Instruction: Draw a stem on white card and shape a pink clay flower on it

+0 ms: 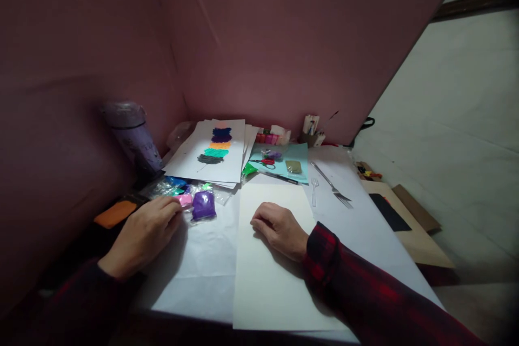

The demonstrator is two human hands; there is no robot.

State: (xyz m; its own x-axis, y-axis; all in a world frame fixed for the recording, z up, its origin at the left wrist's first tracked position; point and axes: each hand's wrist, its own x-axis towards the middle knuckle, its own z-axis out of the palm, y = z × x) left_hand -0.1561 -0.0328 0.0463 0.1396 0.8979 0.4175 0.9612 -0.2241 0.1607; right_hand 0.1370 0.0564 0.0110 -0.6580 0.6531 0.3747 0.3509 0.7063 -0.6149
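Note:
On the left side of the table, my left hand [144,230] is curled with its fingers together and pointing down. Its fingertips meet the edge of a small pink packet [185,200]; whether they grip anything is hidden. Just right of them lies a clear packet of purple modelling clay [204,205]. My right hand [279,228] rests in a loose fist on a blank cream sheet of paper [263,292], with nothing visible in it. Behind the left hand are more clear packets [170,186] with blue and green contents.
White papers with painted colour bands [190,143] lie at the back. Red-handled scissors [266,162] and an olive block [293,167] sit on a blue sheet [300,152]. A black pen [279,177], small clear fork [314,192] and metal fork [334,190] lie nearby. A purple bottle [135,138] stands left.

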